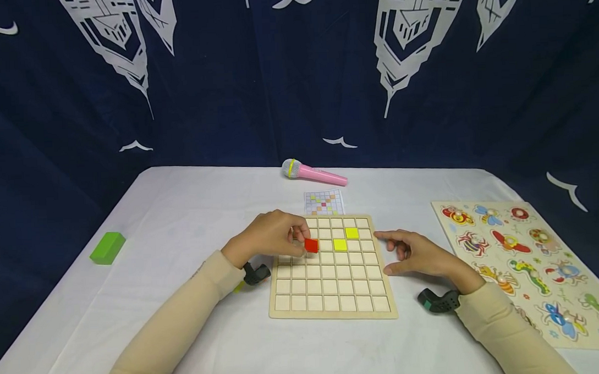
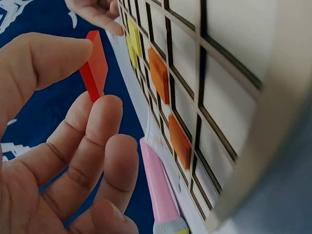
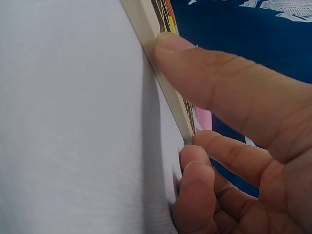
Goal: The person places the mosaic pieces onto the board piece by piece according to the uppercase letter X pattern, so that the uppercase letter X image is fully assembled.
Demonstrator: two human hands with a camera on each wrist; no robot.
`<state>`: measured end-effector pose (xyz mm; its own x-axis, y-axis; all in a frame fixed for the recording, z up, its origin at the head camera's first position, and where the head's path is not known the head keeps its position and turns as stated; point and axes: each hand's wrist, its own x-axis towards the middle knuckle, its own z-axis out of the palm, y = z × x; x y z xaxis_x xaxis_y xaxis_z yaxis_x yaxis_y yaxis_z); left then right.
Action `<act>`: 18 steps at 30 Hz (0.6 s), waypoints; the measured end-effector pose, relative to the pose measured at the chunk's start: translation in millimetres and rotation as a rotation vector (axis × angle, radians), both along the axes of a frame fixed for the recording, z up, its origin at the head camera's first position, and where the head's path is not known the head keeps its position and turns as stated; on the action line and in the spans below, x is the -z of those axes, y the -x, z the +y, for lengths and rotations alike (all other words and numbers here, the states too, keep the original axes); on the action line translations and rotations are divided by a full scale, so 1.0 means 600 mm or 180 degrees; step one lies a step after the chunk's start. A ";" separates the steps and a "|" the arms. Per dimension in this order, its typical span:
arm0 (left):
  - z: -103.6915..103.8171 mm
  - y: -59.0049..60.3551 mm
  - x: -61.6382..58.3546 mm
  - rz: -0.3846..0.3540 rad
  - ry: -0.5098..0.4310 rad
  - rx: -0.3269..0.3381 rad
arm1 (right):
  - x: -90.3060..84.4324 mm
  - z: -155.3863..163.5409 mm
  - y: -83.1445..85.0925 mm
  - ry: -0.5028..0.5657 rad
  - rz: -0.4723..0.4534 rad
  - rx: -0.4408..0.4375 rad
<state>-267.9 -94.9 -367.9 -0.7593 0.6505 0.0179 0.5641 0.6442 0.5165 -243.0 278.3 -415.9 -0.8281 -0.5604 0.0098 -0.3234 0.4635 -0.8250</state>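
Left hand (image 1: 271,236): fingers pinch the red tile (image 1: 311,245) by its edges above the grid board (image 1: 339,303); a loose pinch could drop it askew. Right hand (image 1: 423,254): thumb and forefinger apart, thumb touching the board's side; uneven pressure could shift it.

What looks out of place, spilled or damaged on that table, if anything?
Possibly the microphone: it lies on its side just beyond the chart, and seems to have no part in setting tiles on the grid board. I see nothing spilled or damaged.
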 end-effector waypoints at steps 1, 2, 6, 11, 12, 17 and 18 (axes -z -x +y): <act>0.004 0.000 0.000 -0.0008 0.0015 0.0023 | 0.000 0.000 0.000 0.0001 0.0001 0.0002; 0.007 0.000 0.000 -0.0014 0.0032 0.0048 | 0.000 0.000 0.000 0.0000 0.0003 0.0004; 0.022 -0.001 0.000 -0.0042 0.0099 0.0125 | -0.001 0.000 0.000 -0.0003 0.0009 0.0005; 0.041 -0.002 0.002 -0.0061 0.0250 0.0152 | -0.001 0.000 0.000 -0.0007 0.0021 -0.0005; 0.045 -0.003 0.003 -0.0062 0.0275 0.0152 | -0.001 0.000 0.000 -0.0007 0.0023 -0.0008; 0.059 -0.005 0.009 0.0027 0.0390 0.0136 | -0.002 0.000 -0.001 0.0004 0.0012 -0.0006; 0.060 -0.005 0.010 0.0033 0.0410 0.0128 | -0.002 0.000 -0.001 0.0004 0.0009 -0.0005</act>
<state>-265.1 -58.7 -374.2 -0.7328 0.6778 -0.0600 0.5957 0.6817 0.4248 -242.5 278.2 -414.9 -0.8271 -0.5618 0.0129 -0.3266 0.4619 -0.8246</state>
